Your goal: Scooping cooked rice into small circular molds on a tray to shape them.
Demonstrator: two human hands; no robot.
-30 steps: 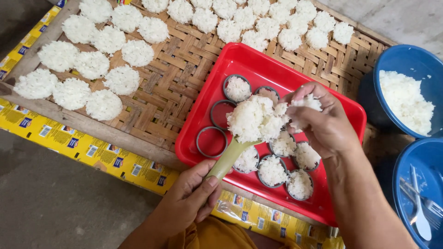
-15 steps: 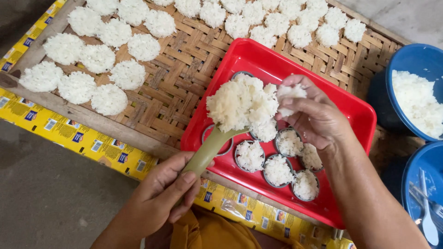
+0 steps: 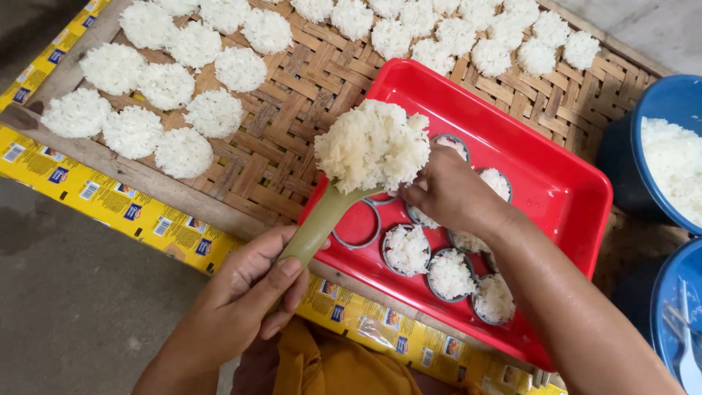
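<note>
My left hand [image 3: 241, 307] grips the handle of a pale green ladle [image 3: 322, 219] heaped with white cooked rice [image 3: 373, 145], held above a red plastic tray [image 3: 563, 190]. Several round metal ring moulds [image 3: 406, 249] lie in the tray, most packed with rice, one ring [image 3: 356, 223] bare. My right hand [image 3: 453, 194] reaches down into the tray just under the rice heap, fingertips pressing at a mould; whether it holds rice is hidden.
A woven bamboo mat [image 3: 292, 110] in a wooden frame carries several round rice cakes [image 3: 183, 150] at left and top. A blue bowl of rice [image 3: 669, 161] stands at right, another blue bowl [image 3: 676, 322] with a white spoon below it. Yellow printed sheets [image 3: 110, 201] line the floor.
The ladle of rice has shifted left and lifted slightly. My right hand has dropped from the rice heap down to the moulds in the tray.
</note>
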